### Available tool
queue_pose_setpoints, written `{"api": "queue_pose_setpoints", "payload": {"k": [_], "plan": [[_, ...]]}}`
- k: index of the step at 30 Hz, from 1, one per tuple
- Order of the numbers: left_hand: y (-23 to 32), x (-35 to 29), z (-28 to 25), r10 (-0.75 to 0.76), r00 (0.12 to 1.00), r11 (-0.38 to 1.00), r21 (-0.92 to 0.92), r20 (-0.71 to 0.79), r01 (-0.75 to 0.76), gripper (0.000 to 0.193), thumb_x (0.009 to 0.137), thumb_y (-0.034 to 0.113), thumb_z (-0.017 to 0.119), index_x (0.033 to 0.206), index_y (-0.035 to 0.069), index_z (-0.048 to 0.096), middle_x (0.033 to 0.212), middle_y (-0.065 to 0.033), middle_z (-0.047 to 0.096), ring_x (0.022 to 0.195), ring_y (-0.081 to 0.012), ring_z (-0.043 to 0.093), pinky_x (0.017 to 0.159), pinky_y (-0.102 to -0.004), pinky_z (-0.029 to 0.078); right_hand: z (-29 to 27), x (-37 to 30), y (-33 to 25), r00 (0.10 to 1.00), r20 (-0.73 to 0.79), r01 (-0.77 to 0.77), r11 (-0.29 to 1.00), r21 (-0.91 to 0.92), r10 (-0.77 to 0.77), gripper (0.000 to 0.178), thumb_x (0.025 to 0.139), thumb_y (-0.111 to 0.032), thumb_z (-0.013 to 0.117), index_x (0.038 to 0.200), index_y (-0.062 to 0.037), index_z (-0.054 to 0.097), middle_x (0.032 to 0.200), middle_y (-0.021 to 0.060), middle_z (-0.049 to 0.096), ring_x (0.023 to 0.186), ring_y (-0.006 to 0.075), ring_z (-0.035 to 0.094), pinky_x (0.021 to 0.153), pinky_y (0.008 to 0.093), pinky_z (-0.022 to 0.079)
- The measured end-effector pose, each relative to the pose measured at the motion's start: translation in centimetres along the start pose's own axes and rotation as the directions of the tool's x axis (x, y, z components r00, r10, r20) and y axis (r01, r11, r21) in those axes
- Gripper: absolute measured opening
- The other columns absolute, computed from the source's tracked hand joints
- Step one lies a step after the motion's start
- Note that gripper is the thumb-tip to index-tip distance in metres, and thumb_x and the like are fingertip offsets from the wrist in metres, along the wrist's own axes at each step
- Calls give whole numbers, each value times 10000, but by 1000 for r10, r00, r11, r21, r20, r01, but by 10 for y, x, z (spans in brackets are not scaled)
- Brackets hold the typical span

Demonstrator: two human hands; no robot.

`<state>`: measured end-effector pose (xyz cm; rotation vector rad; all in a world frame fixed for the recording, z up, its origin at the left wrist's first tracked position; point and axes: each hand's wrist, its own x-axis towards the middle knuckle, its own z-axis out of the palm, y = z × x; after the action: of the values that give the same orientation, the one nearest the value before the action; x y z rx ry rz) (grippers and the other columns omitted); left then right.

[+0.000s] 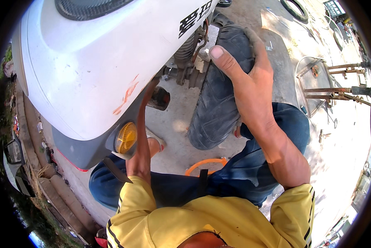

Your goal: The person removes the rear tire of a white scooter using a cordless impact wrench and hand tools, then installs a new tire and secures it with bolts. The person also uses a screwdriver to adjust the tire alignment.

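Under the white scooter body (pixel 90 62), the right hand (pixel 247 78) grips the upright black tyre (pixel 218 103); left hand hidden.

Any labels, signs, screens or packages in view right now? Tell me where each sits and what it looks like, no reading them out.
Lettering: black block characters on the white body panel, upper middle, just above the wheel area.
Scuff marks: orange streaks on the same panel, lower down; damage, not a label.
Round amber reflector: on the grey lower trim, beside the left forearm.
No screens, packages or signs can be made out.

Tyre (pixel 218 95) right of scooter body (pixel 90 62)
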<state>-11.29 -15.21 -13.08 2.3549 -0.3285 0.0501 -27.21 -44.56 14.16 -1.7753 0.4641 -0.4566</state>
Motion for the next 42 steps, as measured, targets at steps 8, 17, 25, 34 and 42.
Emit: {"api": "queue_pose_setpoints", "payload": {"k": [8, 17, 25, 34, 42], "plan": [[41, 12, -15, -71, 995, 990, -121, 63, 78, 562, 808, 137, 814, 1315, 8, 608, 1179, -86, 695, 1060, -201, 653, 949, -351, 517, 1, 2, 1, 1000, -20, -7, 1000, 22, 7, 992, 831, -474, 850, 1462, 150, 408, 1402, 291, 472, 1299, 355, 514, 1109, 424, 423], [72, -1, -37, -134, 981, 965, -206, 140, 161, 567, 803, 148, 814, 1305, -5, 600, 1154, -96, 694, 1034, -211, 649, 933, -356, 514, 1, 3, 6, 998, -44, -43, 999, -28, 42, 1015, 827, -504, 831, 1491, 130, 397, 1435, 304, 460, 1329, 381, 497, 1126, 433, 407], [69, -6, -32, -121, 984, 943, -296, 130, 155, 625, 799, 166, 831, 1337, -11, 567, 1182, -113, 681, 1063, -228, 641, 956, -364, 503, -6, 11, 7, 998, 59, -35, 998, 58, 31, 1101, 859, -609, 752, 1514, 169, 331, 1467, 335, 450, 1372, 410, 467, 1161, 441, 369], [100, -64, -33, -305, 949, 842, -488, -81, 229, 793, 809, 184, 840, 1454, -38, 437, 1436, -219, 523, 1342, -325, 510, 1140, -418, 389, -39, 3, -2, 988, 95, -133, 989, 69, 126, 995, 946, -573, 671, 1577, 104, 305, 1572, 300, 409, 1500, 360, 352, 1228, 420, 260], [90, -185, 32, 114, 993, 956, -266, -42, -121, 876, 756, 62, 756, 1525, -29, 349, 1474, -245, 468, 1418, -387, 428, 1207, -416, 330, -76, -5, 1, 987, 63, -153, 982, 113, 147, 995, 904, -482, 727, 1600, 72, 280, 1571, 339, 400, 1525, 404, 310, 1224, 508, 247]]}}
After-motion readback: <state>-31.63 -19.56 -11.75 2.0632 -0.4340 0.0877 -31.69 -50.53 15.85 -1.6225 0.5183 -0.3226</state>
